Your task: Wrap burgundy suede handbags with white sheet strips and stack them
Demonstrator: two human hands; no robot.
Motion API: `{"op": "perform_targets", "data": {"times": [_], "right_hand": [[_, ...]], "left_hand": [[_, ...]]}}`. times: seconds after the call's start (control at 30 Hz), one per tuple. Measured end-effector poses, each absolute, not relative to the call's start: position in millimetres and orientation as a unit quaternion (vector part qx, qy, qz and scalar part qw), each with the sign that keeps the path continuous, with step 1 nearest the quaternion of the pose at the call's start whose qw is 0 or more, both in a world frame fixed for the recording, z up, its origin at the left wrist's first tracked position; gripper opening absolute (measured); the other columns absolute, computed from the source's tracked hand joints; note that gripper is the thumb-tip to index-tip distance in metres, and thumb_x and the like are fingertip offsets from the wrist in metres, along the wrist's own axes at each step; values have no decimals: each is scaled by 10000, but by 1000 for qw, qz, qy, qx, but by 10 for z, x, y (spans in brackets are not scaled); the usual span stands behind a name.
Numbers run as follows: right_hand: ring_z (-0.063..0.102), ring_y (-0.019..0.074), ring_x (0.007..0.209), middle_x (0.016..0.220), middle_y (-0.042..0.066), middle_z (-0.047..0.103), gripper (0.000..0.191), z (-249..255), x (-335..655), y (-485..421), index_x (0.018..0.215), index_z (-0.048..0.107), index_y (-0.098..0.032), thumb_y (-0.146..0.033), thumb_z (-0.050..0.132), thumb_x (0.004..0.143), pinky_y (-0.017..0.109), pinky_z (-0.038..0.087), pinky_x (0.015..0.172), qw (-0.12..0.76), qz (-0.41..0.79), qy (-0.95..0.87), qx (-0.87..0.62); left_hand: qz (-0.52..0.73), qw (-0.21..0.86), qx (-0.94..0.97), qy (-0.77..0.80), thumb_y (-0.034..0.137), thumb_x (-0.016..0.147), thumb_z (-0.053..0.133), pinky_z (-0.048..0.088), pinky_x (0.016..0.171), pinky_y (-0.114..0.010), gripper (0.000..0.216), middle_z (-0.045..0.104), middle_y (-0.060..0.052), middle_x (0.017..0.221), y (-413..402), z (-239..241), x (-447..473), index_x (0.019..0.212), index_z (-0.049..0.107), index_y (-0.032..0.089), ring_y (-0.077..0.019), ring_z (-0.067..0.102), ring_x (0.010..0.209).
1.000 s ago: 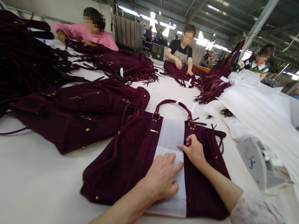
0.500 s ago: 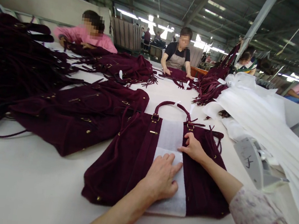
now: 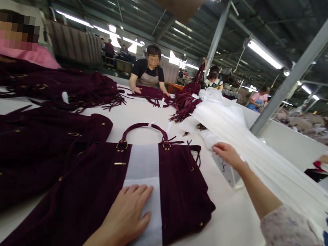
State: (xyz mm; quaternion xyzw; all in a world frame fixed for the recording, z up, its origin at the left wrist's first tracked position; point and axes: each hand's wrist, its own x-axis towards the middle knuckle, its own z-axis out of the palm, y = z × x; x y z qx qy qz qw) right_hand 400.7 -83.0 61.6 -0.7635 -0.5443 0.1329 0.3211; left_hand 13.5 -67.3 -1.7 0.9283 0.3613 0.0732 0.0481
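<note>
1. Now that your right hand has left the paper strip, it is over at what looks like a tape dispenser; its fingers are bent, but I cannot tell whether that grip has taken hold.
2. Your left hand stays laid flat on the strip, clasping nothing; as I judge it, this hand alone now steadies the paper.
3. The bag lies on the worktop right in front of you, handle pointing away, the strip running down its middle.
4. White sheets crowd the far side of the dispenser, and could hamper your right hand.
5. A second bag lies close along the left side, leaving little room.
6. Across from you, a co-worker rests both hands on another bag.
</note>
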Motion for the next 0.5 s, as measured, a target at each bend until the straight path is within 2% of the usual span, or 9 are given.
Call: {"op": "perform_targets", "data": {"times": [0.1, 0.2, 0.37, 0.5], "right_hand": [[578, 142, 729, 705, 31, 636, 177, 714, 4699, -1200, 785, 661, -134, -248, 537, 838, 215, 393, 599, 290, 93, -448, -841], [559, 119, 639, 628, 19, 601, 200, 590, 5032, -1319, 694, 640, -122, -231, 573, 847, 211, 375, 548, 250, 128, -379, -882], [550, 83, 569, 705, -17, 592, 308, 413, 5096, -1160, 832, 598, -121, -398, 525, 945, 229, 481, 561, 212, 243, -297, -899], [504, 65, 501, 655, -29, 570, 302, 548, 5123, -1095, 804, 592, -122, -382, 528, 945, 194, 434, 484, 196, 318, -272, -887]], "left_hand": [[79, 60, 928, 359, 293, 779, 513, 349, 1070, -461, 483, 550, -105, 1315, -623, -68, 128, 1250, 554, 191, -294, 475, 1226], [90, 56, 928, 356, 303, 785, 519, 363, 1083, -451, 457, 564, -98, 1309, -588, -121, 100, 1224, 574, 191, -292, 492, 1228], [96, 45, 928, 358, 359, 809, 507, 391, 1082, -447, 459, 559, -82, 1331, -545, -175, 51, 1239, 570, 211, -294, 490, 1253], [87, 38, 928, 361, 361, 812, 499, 390, 1089, -432, 466, 560, -86, 1332, -542, -149, 55, 1242, 576, 199, -284, 494, 1256]]}}
